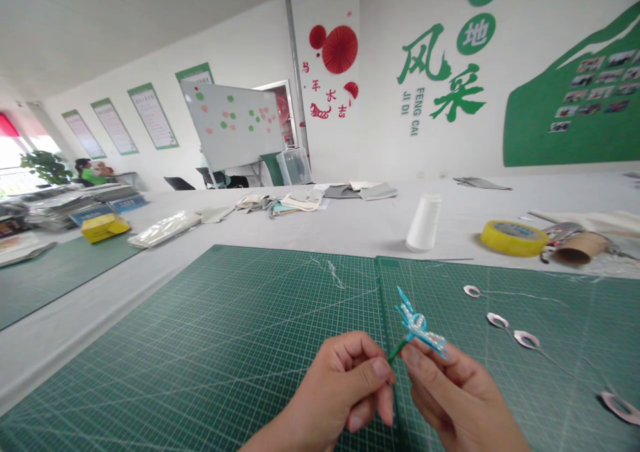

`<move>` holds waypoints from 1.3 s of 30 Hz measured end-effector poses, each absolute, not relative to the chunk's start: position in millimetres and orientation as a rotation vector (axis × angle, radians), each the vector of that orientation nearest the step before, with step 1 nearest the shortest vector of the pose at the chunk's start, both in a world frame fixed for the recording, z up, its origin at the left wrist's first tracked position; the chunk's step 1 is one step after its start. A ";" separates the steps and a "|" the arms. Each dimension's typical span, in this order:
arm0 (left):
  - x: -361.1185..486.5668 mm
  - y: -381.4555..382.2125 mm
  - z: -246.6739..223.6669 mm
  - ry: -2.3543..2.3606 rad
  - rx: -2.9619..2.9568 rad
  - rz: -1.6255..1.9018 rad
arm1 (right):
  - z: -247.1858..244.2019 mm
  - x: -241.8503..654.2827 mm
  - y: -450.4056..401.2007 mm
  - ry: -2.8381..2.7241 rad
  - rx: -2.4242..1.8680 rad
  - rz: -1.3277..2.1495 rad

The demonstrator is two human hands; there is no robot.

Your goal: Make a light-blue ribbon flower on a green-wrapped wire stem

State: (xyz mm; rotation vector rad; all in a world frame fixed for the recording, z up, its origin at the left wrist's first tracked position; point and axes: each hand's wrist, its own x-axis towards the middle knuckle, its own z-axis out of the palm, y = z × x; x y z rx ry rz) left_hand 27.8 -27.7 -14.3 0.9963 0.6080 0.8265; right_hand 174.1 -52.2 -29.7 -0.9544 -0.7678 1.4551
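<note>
A small blue ornament (419, 325) with rows of pale beads and pointed tips is held above the cutting mats. Its short green-wrapped stem (399, 350) slants down to the left. My left hand (350, 379) pinches the lower end of that stem between thumb and forefinger. Just under the blue part, my right hand (447, 385) grips the ornament with thumb and fingers, which hide some of its base. To the right lie several pale oval rings on thin wires, among them one ring (527, 339) near my right hand.
Two green cutting mats (225, 319) meet beneath my hands. Loose white thread (336, 275) lies on the left one. Behind stand a white thread cone (424, 223), yellow tape (514, 238) and a cardboard tube (583, 247). Fabric pieces (303, 200) and a yellow box (105, 227) lie farther off.
</note>
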 end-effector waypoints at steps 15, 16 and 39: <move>27.5 -26.0 -20.3 0.566 1.024 0.761 | -31.2 174.8 -52.5 -0.724 -0.978 1.446; 27.5 -26.2 -20.4 0.563 1.022 0.758 | -32.2 175.2 -52.2 -0.723 -0.982 1.450; 26.1 -22.5 -18.6 0.834 1.165 0.855 | -34.7 176.2 -48.9 -0.771 -1.016 1.374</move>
